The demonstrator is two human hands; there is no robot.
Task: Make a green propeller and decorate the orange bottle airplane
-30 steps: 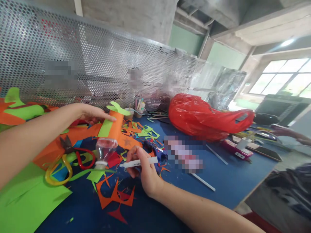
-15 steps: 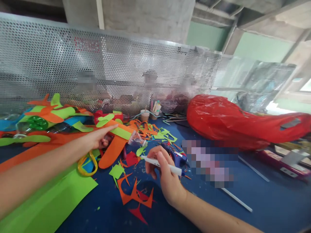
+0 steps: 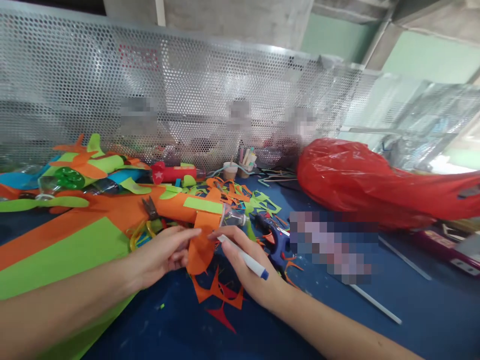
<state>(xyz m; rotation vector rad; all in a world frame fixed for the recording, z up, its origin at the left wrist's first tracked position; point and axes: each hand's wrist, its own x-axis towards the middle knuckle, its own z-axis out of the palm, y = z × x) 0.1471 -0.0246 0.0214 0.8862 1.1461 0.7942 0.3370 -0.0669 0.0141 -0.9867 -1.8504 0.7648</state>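
Note:
In front of me lies a plastic-bottle airplane wrapped in orange paper, with a green strip over its wing and a clear bottle neck at its right end. My left hand grips the left edge of the orange wing, index finger on top and other fingers curled. White marker with a blue end lies in the grasp of my right hand; its fingertips reach the wing's right edge. Scissors with yellow handles sit just behind my left hand.
Orange, green and red paper scraps litter the blue table. A blue glue gun lies right of the airplane. Behind are cups, a red plastic bag and a perforated metal screen. Green paper sheet spreads at left.
My left hand has come down from the airplane's body to its wing, uncovering the scissors. My right hand, still with the marker, has moved close to the wing. The view has shifted slightly.

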